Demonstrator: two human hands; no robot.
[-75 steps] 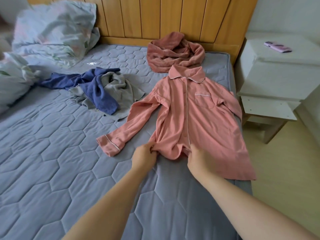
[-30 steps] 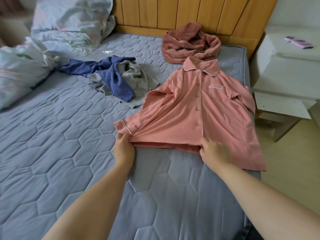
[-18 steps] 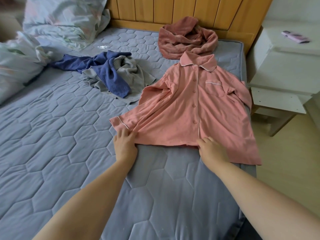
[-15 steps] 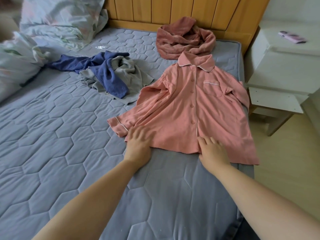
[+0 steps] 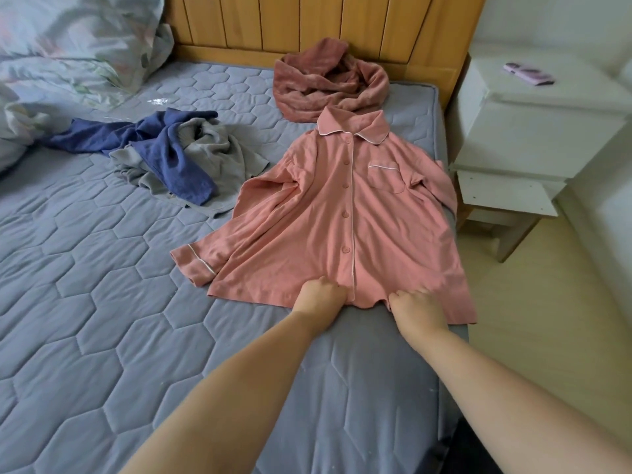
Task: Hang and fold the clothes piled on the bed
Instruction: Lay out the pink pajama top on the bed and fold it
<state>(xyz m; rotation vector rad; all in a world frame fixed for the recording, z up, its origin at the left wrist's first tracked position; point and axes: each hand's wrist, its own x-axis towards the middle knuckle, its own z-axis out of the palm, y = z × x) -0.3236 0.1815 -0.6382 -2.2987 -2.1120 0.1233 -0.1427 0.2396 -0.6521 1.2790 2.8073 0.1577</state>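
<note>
Pink pyjama shirt (image 5: pixel 345 213) (buttoned) flat; both hands pinch hem.

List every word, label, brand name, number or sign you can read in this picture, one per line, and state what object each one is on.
None: no readable text shows anywhere in this view.
Pink pyjama shirt: plain, only white piping, no label showing.
Blue garment and grey garment: no print visible.
Pink flat object on the white nightstand: too small and blurred to show any marking.
</note>
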